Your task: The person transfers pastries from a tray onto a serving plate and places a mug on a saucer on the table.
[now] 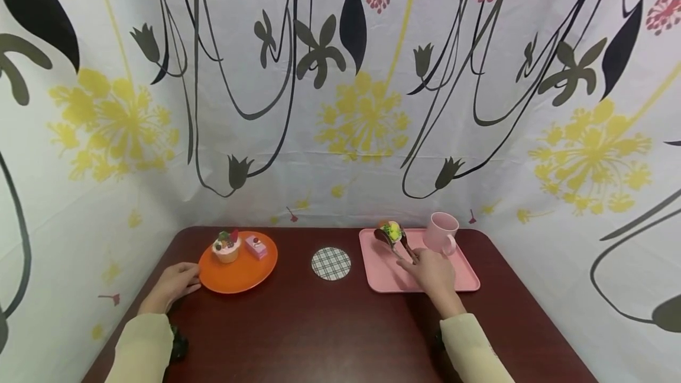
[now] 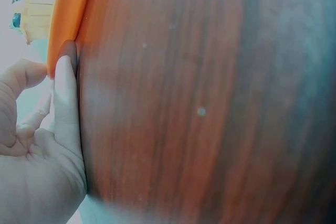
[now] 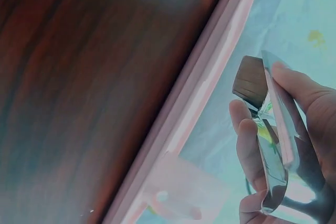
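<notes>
My left hand (image 1: 174, 283) pinches the left rim of an orange plate (image 1: 229, 279), thumb above and fingers below, as the left wrist view shows. On that plate sit a fruit-topped cupcake (image 1: 227, 248) and a pink piece of cake (image 1: 256, 247). In my right hand (image 1: 436, 273) is a pair of shiny metal tongs (image 3: 281, 150), gripped between thumb and fingers. Their two dark tips stand on either side of a small treat with a yellow and green top (image 1: 392, 230), over the far left part of the pink tray (image 1: 385, 276).
A pink mug (image 1: 442, 230) stands on the tray's far right corner, beside my right hand. Between plate and tray lies a round checked coaster (image 1: 331, 263) on the dark wooden table (image 1: 319, 336). A flower-patterned cloth (image 1: 330, 135) hangs along the back and sides.
</notes>
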A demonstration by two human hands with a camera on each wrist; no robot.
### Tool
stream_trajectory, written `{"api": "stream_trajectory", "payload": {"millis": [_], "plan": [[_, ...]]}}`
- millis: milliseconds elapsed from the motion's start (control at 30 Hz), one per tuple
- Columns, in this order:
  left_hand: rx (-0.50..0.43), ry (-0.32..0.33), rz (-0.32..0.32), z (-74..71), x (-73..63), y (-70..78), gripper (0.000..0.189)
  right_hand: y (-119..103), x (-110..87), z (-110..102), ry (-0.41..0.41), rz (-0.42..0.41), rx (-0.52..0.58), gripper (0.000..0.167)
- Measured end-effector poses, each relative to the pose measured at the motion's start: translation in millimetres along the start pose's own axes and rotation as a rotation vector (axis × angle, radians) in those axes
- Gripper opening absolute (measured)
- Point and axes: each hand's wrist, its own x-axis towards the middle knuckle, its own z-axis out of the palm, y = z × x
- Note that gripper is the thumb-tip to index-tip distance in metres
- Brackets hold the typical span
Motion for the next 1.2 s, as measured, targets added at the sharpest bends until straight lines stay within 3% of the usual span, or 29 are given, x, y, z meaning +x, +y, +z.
{"api": "stream_trajectory", "payload": {"millis": [167, 633, 900, 1200], "plan": [[0.000, 0.001, 0.012, 0.0, -1.2, 0.0, 0.060, -8.3, -1.0, 0.4, 0.020, -0.043, -0.002, 0.050], [-0.007, 0.011, 0.001, 1.4, -1.8, 1.8, 0.061, -33.5, -1.2, 0.8, -0.033, -0.027, 0.090, 0.039], [-0.002, 0.017, -0.009, 0.0, -1.8, -4.3, 0.063, -47.2, -3.4, 3.9, -0.022, -0.058, 0.087, 0.038], [0.005, 0.025, -0.005, 2.3, -2.5, 0.0, 0.061, -66.3, -4.5, 7.5, -0.022, -0.082, 0.086, 0.036]]}}
